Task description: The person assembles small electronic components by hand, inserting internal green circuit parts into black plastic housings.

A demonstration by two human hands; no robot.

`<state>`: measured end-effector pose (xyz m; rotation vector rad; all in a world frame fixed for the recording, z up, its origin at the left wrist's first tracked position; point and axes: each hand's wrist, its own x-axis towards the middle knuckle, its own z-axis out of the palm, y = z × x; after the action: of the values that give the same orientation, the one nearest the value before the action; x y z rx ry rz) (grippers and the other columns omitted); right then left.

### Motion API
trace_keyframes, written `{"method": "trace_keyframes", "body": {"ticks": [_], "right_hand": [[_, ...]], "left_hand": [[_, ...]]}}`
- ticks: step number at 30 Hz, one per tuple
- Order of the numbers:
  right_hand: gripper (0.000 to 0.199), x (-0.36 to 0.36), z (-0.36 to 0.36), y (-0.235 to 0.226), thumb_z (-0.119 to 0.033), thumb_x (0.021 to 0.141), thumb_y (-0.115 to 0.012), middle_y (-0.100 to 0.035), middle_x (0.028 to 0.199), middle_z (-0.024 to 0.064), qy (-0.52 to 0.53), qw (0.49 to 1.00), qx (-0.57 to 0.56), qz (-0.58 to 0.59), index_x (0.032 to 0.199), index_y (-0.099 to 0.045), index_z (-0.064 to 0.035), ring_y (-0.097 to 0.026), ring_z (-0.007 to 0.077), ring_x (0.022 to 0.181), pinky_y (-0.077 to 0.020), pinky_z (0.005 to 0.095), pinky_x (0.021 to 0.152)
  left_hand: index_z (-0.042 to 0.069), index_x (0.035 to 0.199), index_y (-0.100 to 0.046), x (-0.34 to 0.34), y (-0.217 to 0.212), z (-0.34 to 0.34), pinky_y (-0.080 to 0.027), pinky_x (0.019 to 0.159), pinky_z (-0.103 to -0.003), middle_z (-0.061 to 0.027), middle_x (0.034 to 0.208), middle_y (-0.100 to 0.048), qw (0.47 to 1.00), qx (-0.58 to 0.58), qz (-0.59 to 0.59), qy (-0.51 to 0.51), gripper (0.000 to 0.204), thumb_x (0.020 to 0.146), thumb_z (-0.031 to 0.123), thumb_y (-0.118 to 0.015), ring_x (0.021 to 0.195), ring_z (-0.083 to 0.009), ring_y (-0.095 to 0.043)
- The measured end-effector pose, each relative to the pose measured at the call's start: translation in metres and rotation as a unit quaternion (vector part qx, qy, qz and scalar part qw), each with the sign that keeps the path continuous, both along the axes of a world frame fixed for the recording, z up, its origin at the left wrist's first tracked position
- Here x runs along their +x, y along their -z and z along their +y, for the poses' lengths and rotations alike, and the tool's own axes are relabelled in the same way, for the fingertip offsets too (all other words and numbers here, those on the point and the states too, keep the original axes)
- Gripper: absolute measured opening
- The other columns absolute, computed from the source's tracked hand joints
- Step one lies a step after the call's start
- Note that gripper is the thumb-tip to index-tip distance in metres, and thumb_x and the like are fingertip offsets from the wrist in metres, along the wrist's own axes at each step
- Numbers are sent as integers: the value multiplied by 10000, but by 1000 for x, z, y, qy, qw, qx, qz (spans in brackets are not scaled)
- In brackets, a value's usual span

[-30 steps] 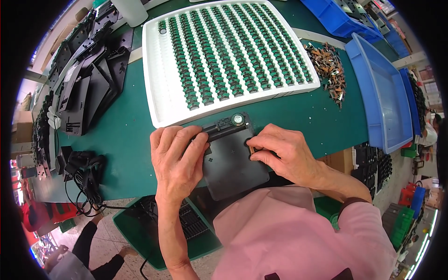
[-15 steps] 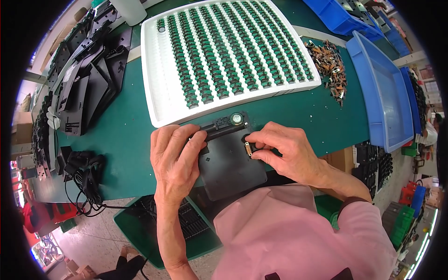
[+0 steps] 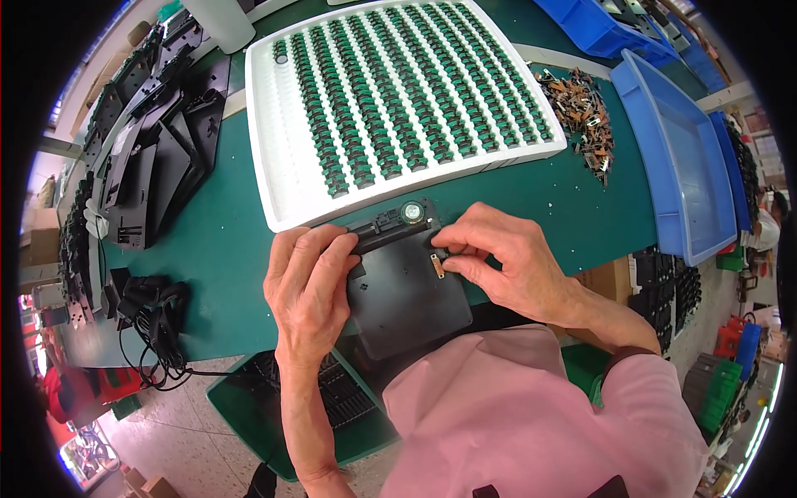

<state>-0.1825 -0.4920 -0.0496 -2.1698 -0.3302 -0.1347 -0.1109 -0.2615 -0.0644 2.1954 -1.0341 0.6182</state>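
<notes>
A black plastic panel (image 3: 407, 290) is held near the table's front edge, its lower end close to my body. My left hand (image 3: 311, 278) is closed on its upper left corner, thumb and fingers pressed to the edge. A round silver-and-green disc (image 3: 413, 212) sits at the panel's top. At its right side lies a small brown-and-metal part (image 3: 438, 266). My right hand (image 3: 506, 261) is closed about this part, the thumb against its right edge and the index finger just above. The other fingers are curled and partly hidden.
A white foam tray (image 3: 286, 178) with rows of green-and-black pieces lies ahead. Beside it is a pile of brown-and-metal parts (image 3: 585, 116), then a blue bin (image 3: 681, 166). Black panels (image 3: 154, 174) and a cable bundle (image 3: 149, 303) are left. A green crate (image 3: 237, 407) stands below.
The panel and both hands have shifted slightly left in the view. My right thumb has drawn back a little to the right edge of the brown part, leaving more of it uncovered.
</notes>
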Motion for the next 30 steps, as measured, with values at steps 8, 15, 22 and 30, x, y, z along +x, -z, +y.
{"method": "trace_keyframes", "body": {"ticks": [8, 15, 22, 30], "right_hand": [[340, 17, 1, -16, 26, 711, -765, -603, 941, 75, 31, 991, -66, -112, 1033, -671, -29, -614, 222, 830, -522, 316, 705], [422, 25, 10, -15, 9, 646, -764, -600, 1007, 70, -38, 979, -157, -126, 1047, -641, -37, -591, 267, 963, -537, 362, 754], [396, 29, 13, -7, 19, 668, -732, -595, 1000, 91, -65, 973, -207, -73, 1053, -650, -19, -602, 270, 954, -536, 369, 779], [347, 27, -7, -6, 10, 643, -698, -553, 932, 116, -87, 961, -230, -126, 971, -585, -4, -577, 290, 909, -521, 389, 749]], "left_hand": [[16, 919, -664, -1, -1, 1, -492, 666, -347, -75, 919, -655, 1000, -4, 0, 3, 312, 621, -29, -748, 800, -268, -588], [15, 916, -670, -2, -3, 0, -492, 658, -343, -75, 916, -661, 1000, -16, 6, 23, 300, 629, -10, -754, 780, -264, -586], [17, 929, -670, -1, -3, 3, -495, 659, -342, -75, 916, -664, 999, 6, 16, 35, 313, 630, -19, -755, 781, -261, -593], [-30, 1035, -667, -2, -9, 2, -494, 769, -402, -145, 960, -667, 999, -13, 32, 12, 347, 726, 99, -759, 845, -333, -600]]}}
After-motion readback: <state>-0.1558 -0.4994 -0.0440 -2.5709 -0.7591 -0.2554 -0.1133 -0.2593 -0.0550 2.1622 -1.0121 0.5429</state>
